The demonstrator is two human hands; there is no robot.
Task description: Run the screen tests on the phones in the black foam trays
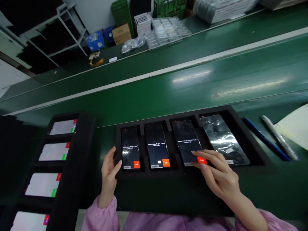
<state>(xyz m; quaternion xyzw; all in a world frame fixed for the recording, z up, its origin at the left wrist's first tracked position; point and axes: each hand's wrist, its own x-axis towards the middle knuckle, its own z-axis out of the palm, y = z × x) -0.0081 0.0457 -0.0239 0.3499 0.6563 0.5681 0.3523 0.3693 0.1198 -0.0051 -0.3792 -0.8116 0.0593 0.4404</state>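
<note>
A black foam tray [141, 146] lies before me with a phone in each of its compartments. My left hand [109, 170] is at the tray's left edge, thumb against the rim and fingers spread apart, open. Closest to it is a phone [130, 138] with a dark lit screen and an orange Fail button. Beside that lies a second such phone [156, 136]. My right hand [218, 173] is open over the third phone [186, 131], its fingertips at the lower screen by the Fail button. A fourth phone [220, 131], dark and glossy, lies partly behind this hand.
To the left, another black tray [80, 134] bears several phones with white screens. A blue pen [264, 138] and a silvery pen [279, 136] lie right of my tray, near a pale sheet [295, 125]. Across the green bench are clear plastic trays [168, 30] and a cardboard box [121, 33].
</note>
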